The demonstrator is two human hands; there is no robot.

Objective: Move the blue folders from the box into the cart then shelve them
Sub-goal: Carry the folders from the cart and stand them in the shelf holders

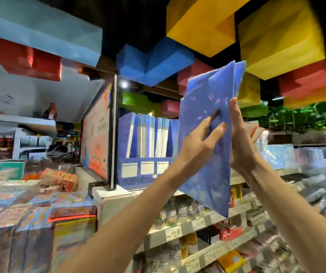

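Observation:
I hold a stack of blue plastic folders (pixel 207 107) upright and tilted in front of the top shelf. My left hand (pixel 199 142) grips the stack's near face, thumb and fingers curled onto it. My right hand (pixel 241 138) grips the stack's right edge, fingers reaching up along it. Behind the stack, more blue folders (pixel 148 134) stand upright in a blue file rack (pixel 142 172) on the top shelf (pixel 118 193). Neither the box nor the cart is in view.
A standing sign board (pixel 97 134) with a black frame borders the rack on the left. Lower shelves (pixel 197 223) hold small bottles and packets with price tags. Stacked colourful packages (pixel 40 203) fill the left. Clear plastic goods (pixel 296 154) lie at the right.

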